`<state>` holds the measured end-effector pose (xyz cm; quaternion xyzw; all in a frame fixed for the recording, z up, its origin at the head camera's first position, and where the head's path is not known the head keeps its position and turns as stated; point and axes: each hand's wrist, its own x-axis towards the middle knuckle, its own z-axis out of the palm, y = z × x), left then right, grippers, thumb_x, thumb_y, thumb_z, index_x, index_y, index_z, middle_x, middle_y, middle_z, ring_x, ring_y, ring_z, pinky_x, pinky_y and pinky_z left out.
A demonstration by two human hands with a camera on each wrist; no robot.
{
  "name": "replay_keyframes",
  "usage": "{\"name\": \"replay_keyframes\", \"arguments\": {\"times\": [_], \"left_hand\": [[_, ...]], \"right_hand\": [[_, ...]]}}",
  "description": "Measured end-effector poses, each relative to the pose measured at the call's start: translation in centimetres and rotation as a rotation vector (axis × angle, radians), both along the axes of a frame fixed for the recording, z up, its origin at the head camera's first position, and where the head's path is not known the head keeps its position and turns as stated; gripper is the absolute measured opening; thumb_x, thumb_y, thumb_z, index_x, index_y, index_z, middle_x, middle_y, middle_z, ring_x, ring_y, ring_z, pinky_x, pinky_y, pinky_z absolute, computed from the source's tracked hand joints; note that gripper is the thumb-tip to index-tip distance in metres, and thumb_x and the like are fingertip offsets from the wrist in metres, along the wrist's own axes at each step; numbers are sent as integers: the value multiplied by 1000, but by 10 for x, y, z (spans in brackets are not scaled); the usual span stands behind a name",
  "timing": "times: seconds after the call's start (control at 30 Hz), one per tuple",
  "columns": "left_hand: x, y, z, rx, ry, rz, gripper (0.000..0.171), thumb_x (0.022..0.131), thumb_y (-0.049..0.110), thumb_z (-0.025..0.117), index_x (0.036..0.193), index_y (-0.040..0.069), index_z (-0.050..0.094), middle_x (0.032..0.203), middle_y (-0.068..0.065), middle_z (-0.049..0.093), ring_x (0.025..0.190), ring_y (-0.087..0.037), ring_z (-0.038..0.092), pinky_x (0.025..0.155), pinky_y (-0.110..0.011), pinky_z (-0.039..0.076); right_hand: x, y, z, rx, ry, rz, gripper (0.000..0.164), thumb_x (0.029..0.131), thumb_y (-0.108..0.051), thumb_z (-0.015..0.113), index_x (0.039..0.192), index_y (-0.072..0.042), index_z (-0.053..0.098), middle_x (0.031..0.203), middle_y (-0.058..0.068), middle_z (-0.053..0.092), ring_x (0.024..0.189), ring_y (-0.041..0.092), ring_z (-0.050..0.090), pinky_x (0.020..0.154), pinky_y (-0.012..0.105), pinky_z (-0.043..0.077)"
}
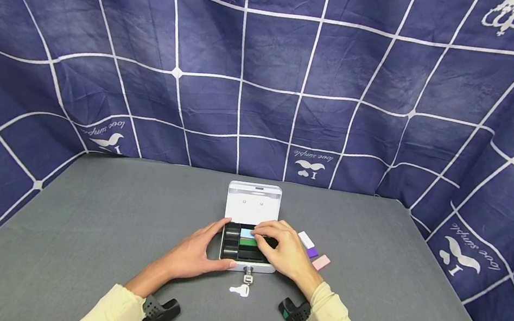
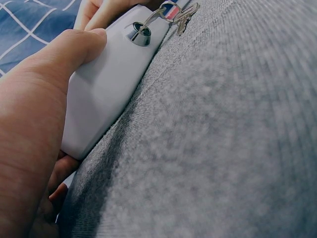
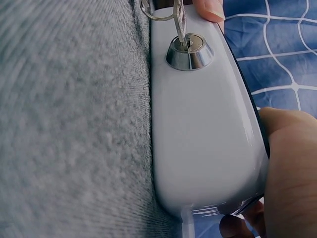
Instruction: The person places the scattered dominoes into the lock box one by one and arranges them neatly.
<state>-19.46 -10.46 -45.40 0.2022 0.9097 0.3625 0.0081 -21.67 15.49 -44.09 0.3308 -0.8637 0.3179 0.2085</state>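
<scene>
A small white cash box stands on the table with its lid raised and a black compartment tray inside. A light blue block and a green block lie side by side in the tray. My left hand grips the box's left side, thumb on the front rim and fingers along the side. Over the tray's right part, my right hand pinches the light blue block at its right end between thumb and fingers. A key hangs on a ring from the front lock.
Right of the box, beyond my right hand, lie a white block, a purple block and a pink block. Grey cloth covers the table. A blue curtain with white lines hangs behind it and at the sides.
</scene>
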Motion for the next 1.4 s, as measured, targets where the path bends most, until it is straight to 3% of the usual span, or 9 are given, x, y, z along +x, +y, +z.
{"name": "replay_keyframes", "arguments": {"times": [0.43,0.8,1.4], "left_hand": [[1,0,0,-3,1,3,103,77,67,80,161,26,35,157,-13,47,141,-38,47,110,-60,42],[1,0,1,2,-2,6,103,78,66,80,161,27,35,157,-12,47,142,-37,47,111,-59,41],[1,0,0,7,12,-1,101,79,66,79,161,27,34,157,-14,46,142,-38,47,111,-60,41]], "right_hand": [[2,-1,2,13,-6,-22,10,94,-14,75,101,-16,81,108,-6,75,100,12,66,87,33,55],[1,0,1,30,13,14,11,95,-19,75,102,-18,83,109,-8,75,100,10,65,83,30,54],[2,1,2,37,-16,7,12,95,-19,74,103,-18,83,111,-7,73,104,11,66,90,33,55]]}}
